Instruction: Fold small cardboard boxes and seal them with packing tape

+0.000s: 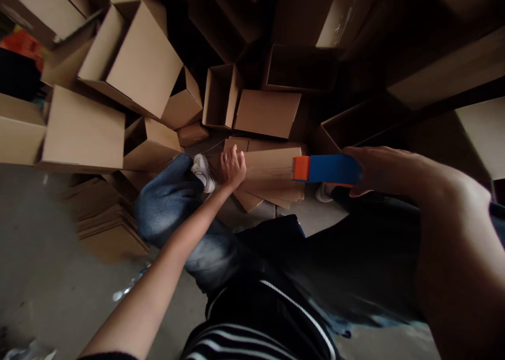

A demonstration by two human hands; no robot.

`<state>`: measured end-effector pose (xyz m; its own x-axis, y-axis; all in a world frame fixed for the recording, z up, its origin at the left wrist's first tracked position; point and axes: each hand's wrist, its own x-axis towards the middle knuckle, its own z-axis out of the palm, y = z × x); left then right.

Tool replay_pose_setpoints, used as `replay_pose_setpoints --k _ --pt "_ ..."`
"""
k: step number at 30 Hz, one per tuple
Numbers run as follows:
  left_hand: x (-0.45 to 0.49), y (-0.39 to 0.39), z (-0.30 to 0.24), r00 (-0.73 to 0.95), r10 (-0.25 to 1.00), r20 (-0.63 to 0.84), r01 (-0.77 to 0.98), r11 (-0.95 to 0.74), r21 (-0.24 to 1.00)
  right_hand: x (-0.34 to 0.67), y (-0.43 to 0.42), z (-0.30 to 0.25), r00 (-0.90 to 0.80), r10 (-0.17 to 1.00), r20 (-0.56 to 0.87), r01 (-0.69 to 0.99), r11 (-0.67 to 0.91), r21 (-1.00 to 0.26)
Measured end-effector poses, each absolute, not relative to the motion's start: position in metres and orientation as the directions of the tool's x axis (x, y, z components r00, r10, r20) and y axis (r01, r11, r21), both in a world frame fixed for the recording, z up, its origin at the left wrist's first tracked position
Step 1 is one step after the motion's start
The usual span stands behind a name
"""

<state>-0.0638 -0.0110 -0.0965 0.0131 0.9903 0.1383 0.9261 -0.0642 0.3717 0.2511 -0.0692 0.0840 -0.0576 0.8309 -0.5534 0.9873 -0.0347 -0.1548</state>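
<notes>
My left hand (232,166) reaches forward and rests its curled fingers on the edge of a stack of flattened cardboard sheets (272,178) lying on the floor ahead of my knees. My right hand (374,169) is closed round the handle of a blue and orange tape dispenser (327,169), held in the air above the right end of that stack. My legs in blue jeans (173,202) and a white shoe (203,171) are below the left arm.
Many assembled open cardboard boxes (134,60) are piled in front and to the left. Another pile of flat cardboard (106,223) lies on the grey concrete floor (47,276) at left. Dark shelving with boxes (453,70) stands at right.
</notes>
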Motion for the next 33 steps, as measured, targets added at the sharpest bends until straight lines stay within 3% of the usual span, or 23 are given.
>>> replay_pose_setpoints --k 3,7,14,21,33 --pt "-0.063 -0.011 -0.096 0.009 0.99 0.137 0.923 -0.061 0.379 0.244 -0.065 0.089 -0.03 0.77 -0.637 0.992 -0.056 -0.115" --pt "-0.064 -0.009 -0.095 -0.009 0.994 0.106 0.916 -0.034 0.4 0.239 -0.06 0.089 0.017 0.785 -0.619 0.999 -0.039 -0.022" --pt "-0.065 -0.009 -0.092 0.009 0.996 0.09 0.913 -0.045 0.406 0.233 -0.054 0.087 0.019 0.778 -0.628 1.0 -0.023 0.003" --pt "-0.064 -0.012 -0.089 0.076 0.994 0.082 0.939 -0.099 0.33 0.235 -0.049 0.065 0.031 0.821 -0.57 0.998 0.01 0.068" --pt "-0.054 -0.015 -0.079 0.046 0.999 0.024 0.98 -0.05 0.19 0.232 -0.04 0.057 0.081 0.746 -0.661 0.995 -0.017 0.103"
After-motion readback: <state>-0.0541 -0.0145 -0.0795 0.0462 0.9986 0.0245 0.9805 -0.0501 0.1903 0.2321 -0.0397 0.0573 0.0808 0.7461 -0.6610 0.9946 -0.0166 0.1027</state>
